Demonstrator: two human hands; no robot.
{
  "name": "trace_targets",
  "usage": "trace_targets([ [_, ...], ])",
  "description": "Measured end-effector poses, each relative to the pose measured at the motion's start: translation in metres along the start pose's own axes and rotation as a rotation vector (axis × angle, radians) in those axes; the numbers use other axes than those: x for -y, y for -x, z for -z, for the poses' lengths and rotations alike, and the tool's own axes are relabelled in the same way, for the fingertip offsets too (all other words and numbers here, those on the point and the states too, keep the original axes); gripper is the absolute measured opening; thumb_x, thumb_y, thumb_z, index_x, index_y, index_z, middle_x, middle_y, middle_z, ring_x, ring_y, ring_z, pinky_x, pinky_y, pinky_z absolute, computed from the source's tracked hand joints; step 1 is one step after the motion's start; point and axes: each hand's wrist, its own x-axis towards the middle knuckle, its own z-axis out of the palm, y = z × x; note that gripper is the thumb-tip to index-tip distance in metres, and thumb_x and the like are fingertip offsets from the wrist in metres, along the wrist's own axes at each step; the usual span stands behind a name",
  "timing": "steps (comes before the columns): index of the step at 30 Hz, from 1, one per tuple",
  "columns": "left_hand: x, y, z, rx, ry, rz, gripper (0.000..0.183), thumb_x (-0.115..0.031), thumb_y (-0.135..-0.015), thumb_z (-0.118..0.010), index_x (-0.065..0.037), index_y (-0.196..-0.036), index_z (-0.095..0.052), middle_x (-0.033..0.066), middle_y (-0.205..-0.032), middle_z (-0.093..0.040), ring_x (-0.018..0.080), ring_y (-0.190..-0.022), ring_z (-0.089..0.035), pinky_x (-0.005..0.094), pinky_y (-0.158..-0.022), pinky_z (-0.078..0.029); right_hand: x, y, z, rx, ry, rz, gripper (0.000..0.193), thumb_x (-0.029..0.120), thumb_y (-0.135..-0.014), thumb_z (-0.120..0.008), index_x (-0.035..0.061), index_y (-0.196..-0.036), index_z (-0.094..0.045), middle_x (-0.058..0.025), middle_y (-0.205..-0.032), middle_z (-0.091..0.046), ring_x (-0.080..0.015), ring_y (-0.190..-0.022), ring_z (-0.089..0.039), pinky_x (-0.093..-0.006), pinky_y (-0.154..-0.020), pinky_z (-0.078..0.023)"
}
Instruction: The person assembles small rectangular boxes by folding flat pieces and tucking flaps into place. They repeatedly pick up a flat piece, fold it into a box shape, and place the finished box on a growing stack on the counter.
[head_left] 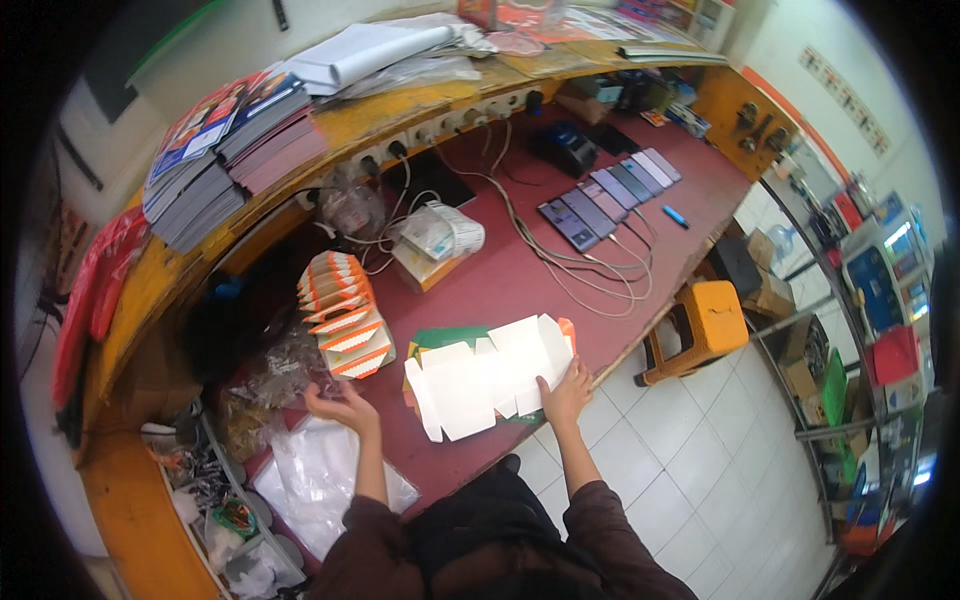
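An unfolded white carton lies blank side up on the red tabletop. Beneath it, green and orange printed edges of other flat cardboard show. My right hand is at the carton's right edge, its thumb over the white face and its fingers along the rim. Close to the row of folded orange-and-white cartons, my left hand is raised with its fingers apart and nothing in it. Crumpled clear plastic lies just beyond that hand, and clear plastic bags lie below it.
Several phones lie side by side at the back right, with white cables running to them. A blue marker is beside them. A wrapped bundle sits mid-table. To the right stands a yellow stool; at lower left is a cluttered bin.
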Motion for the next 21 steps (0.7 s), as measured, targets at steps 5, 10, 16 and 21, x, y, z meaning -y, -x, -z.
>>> trace_targets([
  [5, -0.062, 0.101, 0.009, 1.170, 0.085, -0.567, 0.042, -0.026, -0.078, -0.064, -0.006, -0.113, -0.053, 0.0169, -0.122, -0.048, 0.0330, -0.119, -0.041, 0.0504, -0.099, -0.030, -0.016, 0.009, -0.004, -0.246, 0.078, 0.411, 0.047, 0.028, -0.077, -0.067, 0.0033, -0.113, -0.049, -0.0163, -0.126, -0.046, -0.0307, -0.118, -0.043, -0.0486, -0.094, -0.034],
  [10, -0.068, 0.118, -0.019, 1.436, -0.132, -0.594, 0.046, -0.036, -0.085, -0.057, -0.007, -0.121, -0.052, 0.0177, -0.134, -0.042, 0.0356, -0.126, -0.036, 0.0552, -0.103, -0.026, -0.004, -0.001, 0.020, -0.023, -0.504, 0.075, 0.023, 0.022, -0.088, -0.055, 0.0002, -0.093, -0.051, -0.0150, -0.087, -0.061, -0.0324, -0.084, -0.059, -0.0402, -0.074, -0.044],
  [16, -0.150, 0.103, -0.011, 1.399, 0.768, -0.161, 0.041, -0.028, -0.092, -0.048, 0.002, -0.120, -0.048, 0.0219, -0.131, -0.042, 0.0359, -0.119, -0.046, 0.0463, -0.097, -0.039, 0.039, 0.050, 0.070, 0.085, -1.052, 0.168, 0.030, 0.009, -0.084, -0.055, -0.0002, -0.113, -0.050, -0.0188, -0.107, -0.058, -0.0304, -0.098, -0.058, -0.0366, -0.077, -0.049],
  [21, -0.217, 0.089, 0.034, 1.211, 0.797, 0.029, 0.029, -0.013, -0.090, -0.052, 0.004, -0.113, -0.050, 0.0180, -0.108, -0.056, 0.0259, -0.099, -0.060, 0.0344, -0.080, -0.050, 0.044, 0.101, 0.133, -0.171, -0.726, 0.658, 0.048, -0.004, -0.076, -0.059, 0.0012, -0.123, -0.048, -0.0156, -0.128, -0.049, -0.0232, -0.117, -0.051, -0.0316, -0.085, -0.050],
])
